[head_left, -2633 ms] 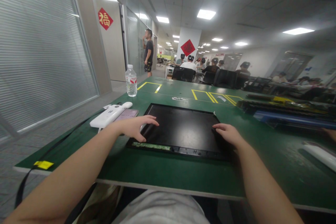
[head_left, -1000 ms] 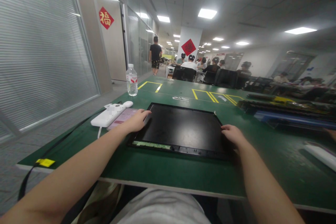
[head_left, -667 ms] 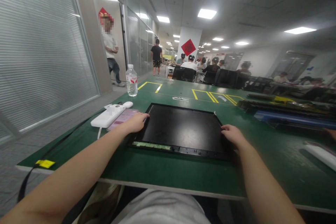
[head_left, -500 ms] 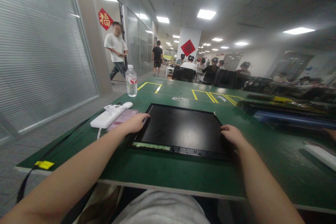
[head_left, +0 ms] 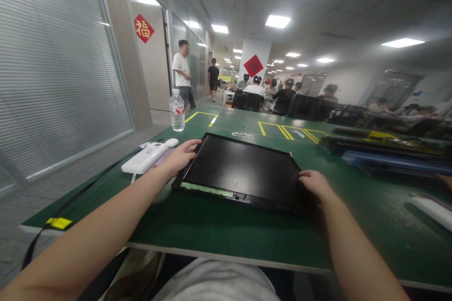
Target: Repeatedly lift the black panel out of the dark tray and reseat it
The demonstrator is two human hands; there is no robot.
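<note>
A black flat screen panel [head_left: 243, 164] in a thin dark frame lies before me on the green table, slightly turned, its left side looking a little raised. Along its near edge runs a green circuit strip [head_left: 206, 190]. My left hand [head_left: 181, 156] is at the panel's upper left edge, fingertips on the frame and the underside of the grip hidden. On the opposite side my right hand [head_left: 315, 184] pinches the right edge, thumb and fingers closed on the frame. Left of the panel are a white handheld device [head_left: 144, 160] and a partly covered pinkish phone [head_left: 163, 159].
A water bottle [head_left: 177, 112] stands at the table's far left. Yellow tape marks [head_left: 277, 128] lie on the far side of the green tabletop [head_left: 226, 230]. Dark and blue parts [head_left: 374, 160] and a white device [head_left: 432, 210] are at the right. People sit and walk beyond.
The panel's left side has risen and the panel has turned slightly. My left hand has moved up along the edge, its fingers more stretched. A person in white walked rightward in the background.
</note>
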